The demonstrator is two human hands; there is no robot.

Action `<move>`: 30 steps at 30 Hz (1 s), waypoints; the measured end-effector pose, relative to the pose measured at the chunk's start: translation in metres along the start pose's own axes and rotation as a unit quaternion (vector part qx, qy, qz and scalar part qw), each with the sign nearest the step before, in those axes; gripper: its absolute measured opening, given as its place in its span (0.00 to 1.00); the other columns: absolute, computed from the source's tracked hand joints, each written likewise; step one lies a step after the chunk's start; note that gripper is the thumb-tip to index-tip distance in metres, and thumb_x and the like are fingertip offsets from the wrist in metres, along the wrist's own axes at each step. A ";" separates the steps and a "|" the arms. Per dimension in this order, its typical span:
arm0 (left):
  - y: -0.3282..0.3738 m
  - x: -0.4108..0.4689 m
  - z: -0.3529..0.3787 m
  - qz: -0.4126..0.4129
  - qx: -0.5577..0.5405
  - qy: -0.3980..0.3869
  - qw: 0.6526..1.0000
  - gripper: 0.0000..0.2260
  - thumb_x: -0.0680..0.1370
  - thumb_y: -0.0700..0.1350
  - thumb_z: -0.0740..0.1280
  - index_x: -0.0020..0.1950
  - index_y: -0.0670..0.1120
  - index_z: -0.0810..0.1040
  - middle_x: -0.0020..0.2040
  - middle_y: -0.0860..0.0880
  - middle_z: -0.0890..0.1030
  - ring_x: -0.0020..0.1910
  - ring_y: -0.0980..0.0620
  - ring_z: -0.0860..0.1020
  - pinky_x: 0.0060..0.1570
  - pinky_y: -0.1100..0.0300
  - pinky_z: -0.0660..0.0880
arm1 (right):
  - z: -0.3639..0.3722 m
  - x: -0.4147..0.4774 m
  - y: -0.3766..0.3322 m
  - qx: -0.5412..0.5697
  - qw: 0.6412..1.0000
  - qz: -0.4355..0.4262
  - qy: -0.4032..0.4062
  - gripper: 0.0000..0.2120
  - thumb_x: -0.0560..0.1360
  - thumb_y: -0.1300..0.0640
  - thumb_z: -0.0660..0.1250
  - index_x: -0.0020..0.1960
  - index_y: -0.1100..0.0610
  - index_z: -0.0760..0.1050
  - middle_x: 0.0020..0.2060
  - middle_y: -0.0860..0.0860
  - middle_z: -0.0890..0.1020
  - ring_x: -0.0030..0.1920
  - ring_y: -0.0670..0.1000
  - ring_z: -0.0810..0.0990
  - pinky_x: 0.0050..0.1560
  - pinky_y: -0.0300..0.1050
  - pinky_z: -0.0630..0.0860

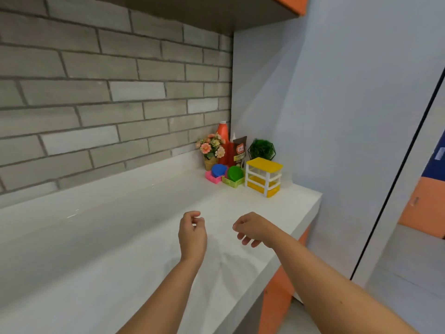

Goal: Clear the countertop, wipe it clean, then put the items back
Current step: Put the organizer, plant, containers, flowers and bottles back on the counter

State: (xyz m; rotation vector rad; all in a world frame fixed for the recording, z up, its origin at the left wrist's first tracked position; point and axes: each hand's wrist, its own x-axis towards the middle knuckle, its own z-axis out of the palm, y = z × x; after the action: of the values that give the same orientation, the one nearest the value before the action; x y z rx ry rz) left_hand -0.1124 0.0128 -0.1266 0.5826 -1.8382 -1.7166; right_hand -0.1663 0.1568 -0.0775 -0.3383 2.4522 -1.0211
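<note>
A white countertop (120, 237) runs along a grey brick wall to a corner at the right. In that corner stand a small flower pot (211, 150), an orange bottle (222, 143), a brown tube (240, 150), a green plant ball (262, 148), a pink tray with a blue lid (216, 173), a green tray with a green lid (234, 176) and a yellow-and-white mini drawer unit (263, 176). My left hand (192, 231) and my right hand (251, 229) hover over the counter in front of these items, fingers loosely curled, holding nothing.
The counter ends at a right edge (310, 213) beside a pale blue wall. Orange cabinet fronts (277, 297) lie below the counter. A shelf (216, 13) overhangs the brick wall above.
</note>
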 end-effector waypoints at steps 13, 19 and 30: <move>-0.009 0.060 0.134 -0.025 0.035 -0.101 0.994 0.05 0.79 0.42 0.60 0.49 0.50 0.73 0.51 0.51 0.74 0.53 0.47 0.76 0.58 0.49 0.74 | -0.096 0.087 0.056 0.117 0.976 0.050 0.175 0.10 0.77 0.59 0.60 0.52 0.62 0.77 0.40 0.55 0.77 0.39 0.52 0.73 0.33 0.40 0.68; -0.003 0.085 0.184 -0.034 0.041 -0.108 0.993 0.04 0.79 0.45 0.60 0.48 0.49 0.74 0.53 0.49 0.73 0.53 0.48 0.75 0.58 0.50 0.74 | -0.151 0.143 0.070 0.134 0.962 0.023 0.239 0.14 0.78 0.57 0.60 0.59 0.62 0.76 0.50 0.56 0.77 0.48 0.53 0.74 0.50 0.48 0.74; 0.005 0.121 0.275 -0.073 0.020 -0.094 0.993 0.06 0.80 0.45 0.58 0.48 0.50 0.75 0.57 0.48 0.74 0.56 0.48 0.73 0.57 0.54 0.71 | -0.209 0.220 0.086 0.116 0.972 -0.031 0.203 0.25 0.80 0.52 0.56 0.75 0.57 0.57 0.73 0.56 0.63 0.71 0.58 0.64 0.67 0.51 0.65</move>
State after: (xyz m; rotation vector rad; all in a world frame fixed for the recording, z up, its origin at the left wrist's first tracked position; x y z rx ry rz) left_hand -0.3836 0.1417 -0.1175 0.6024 -2.0084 -1.8896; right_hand -0.4651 0.2570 -0.0797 -0.1369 2.6440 -1.5150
